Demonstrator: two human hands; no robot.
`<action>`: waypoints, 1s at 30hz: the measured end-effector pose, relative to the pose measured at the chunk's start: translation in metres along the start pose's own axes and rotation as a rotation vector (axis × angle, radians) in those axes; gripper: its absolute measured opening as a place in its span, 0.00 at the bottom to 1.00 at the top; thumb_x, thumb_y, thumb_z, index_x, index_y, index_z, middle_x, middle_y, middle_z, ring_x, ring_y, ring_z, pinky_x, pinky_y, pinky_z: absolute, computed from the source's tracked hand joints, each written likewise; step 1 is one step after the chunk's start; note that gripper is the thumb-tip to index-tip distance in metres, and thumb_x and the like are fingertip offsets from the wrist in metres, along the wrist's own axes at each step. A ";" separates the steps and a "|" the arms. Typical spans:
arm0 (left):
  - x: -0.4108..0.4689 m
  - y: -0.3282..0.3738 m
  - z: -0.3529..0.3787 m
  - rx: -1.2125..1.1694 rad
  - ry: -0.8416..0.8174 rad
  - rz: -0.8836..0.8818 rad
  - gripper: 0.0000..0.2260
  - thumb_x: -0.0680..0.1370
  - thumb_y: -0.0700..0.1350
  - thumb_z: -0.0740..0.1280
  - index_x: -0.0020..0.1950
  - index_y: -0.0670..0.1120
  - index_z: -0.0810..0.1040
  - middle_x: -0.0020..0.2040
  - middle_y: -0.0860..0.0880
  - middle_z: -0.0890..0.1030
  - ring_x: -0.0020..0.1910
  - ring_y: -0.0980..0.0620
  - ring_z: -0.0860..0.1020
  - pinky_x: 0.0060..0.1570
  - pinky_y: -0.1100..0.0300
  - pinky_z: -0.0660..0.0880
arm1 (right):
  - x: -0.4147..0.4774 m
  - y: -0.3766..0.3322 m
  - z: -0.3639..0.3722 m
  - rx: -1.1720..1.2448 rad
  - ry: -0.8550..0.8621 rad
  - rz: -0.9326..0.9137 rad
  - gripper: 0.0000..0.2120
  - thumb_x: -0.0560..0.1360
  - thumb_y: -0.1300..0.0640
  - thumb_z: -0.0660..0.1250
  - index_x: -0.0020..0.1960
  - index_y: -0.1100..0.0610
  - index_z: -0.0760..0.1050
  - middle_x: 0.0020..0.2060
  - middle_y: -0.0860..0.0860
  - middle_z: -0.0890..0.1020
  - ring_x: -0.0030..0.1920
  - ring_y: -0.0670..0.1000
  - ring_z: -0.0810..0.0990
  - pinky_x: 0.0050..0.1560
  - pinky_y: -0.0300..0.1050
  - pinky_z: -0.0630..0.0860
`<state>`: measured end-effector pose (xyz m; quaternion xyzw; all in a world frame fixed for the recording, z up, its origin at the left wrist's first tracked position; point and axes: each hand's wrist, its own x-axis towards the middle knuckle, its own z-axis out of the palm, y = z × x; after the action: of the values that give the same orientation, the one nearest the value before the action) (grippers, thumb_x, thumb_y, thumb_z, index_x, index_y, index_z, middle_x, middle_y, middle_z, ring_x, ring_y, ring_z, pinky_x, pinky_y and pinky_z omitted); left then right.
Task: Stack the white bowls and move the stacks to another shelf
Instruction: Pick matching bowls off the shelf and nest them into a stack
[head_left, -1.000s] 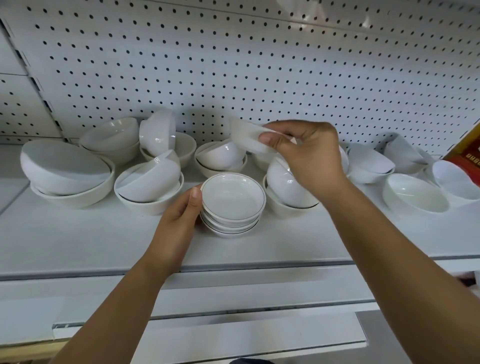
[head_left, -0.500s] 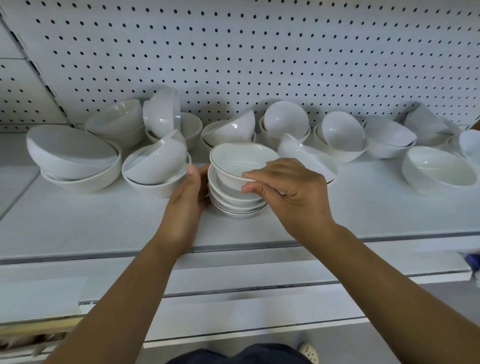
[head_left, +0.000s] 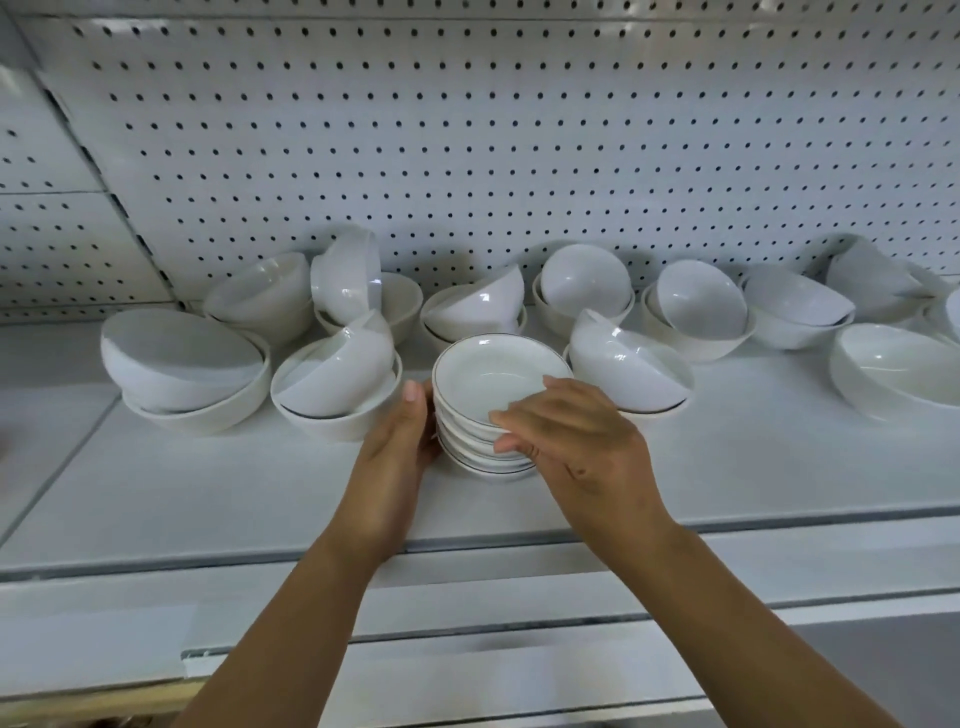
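The right grip (head_left: 576, 447) is clamped on the stack of small bowls (head_left: 483, 379) just below the middle of the frame: the thumb lies over the near right rim of the top bowl and the curled fingers (head_left: 501, 418) come down the near side of the stack. The left grip (head_left: 402, 441) is pressed against the stack's left side with the thumb straight up along it; its other fingers are hidden behind the hand, so I cannot tell whether they wrap round. The stack stands upright on the white shelf (head_left: 234, 499), each bowl with a thin dark line at the rim, the top one open upward.

Just left of the stack a tilted bowl (head_left: 337, 374) lies in a larger upright one, close to the left thumb. Just right of the stack a second tilted bowl (head_left: 623, 364) rests the same way in its own holder. At the far left a wide overturned bowl (head_left: 176, 358) sits on another bowl. Along the back, more white bowls stand in pairs, most with the upper one tipped on its side. At the right edge a single open bowl (head_left: 893, 369) stands alone. A white pegboard (head_left: 467, 156) fills the upper half of the frame behind them
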<state>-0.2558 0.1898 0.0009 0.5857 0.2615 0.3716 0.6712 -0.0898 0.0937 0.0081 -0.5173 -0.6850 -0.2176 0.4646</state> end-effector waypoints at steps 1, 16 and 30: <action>-0.001 0.002 0.001 0.003 0.006 -0.001 0.26 0.85 0.58 0.51 0.74 0.45 0.75 0.69 0.47 0.81 0.72 0.49 0.77 0.76 0.41 0.68 | -0.001 0.000 0.001 0.005 0.005 0.012 0.03 0.74 0.65 0.75 0.46 0.61 0.87 0.42 0.52 0.87 0.46 0.55 0.84 0.62 0.56 0.79; -0.013 0.007 0.009 0.032 0.153 0.069 0.18 0.85 0.55 0.57 0.67 0.52 0.81 0.65 0.50 0.84 0.68 0.50 0.80 0.70 0.46 0.75 | -0.015 -0.025 -0.004 0.523 -0.022 0.835 0.41 0.66 0.41 0.77 0.75 0.45 0.67 0.71 0.38 0.73 0.71 0.41 0.73 0.72 0.45 0.73; -0.035 0.015 0.022 0.135 0.567 0.096 0.20 0.86 0.57 0.57 0.60 0.48 0.85 0.52 0.52 0.89 0.55 0.53 0.86 0.53 0.56 0.84 | -0.001 -0.005 0.014 0.804 -0.184 0.780 0.37 0.73 0.32 0.68 0.76 0.45 0.64 0.67 0.33 0.76 0.70 0.39 0.74 0.68 0.37 0.72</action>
<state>-0.2620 0.1488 0.0162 0.5134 0.4349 0.5334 0.5125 -0.1000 0.1024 0.0015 -0.5312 -0.5099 0.2939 0.6095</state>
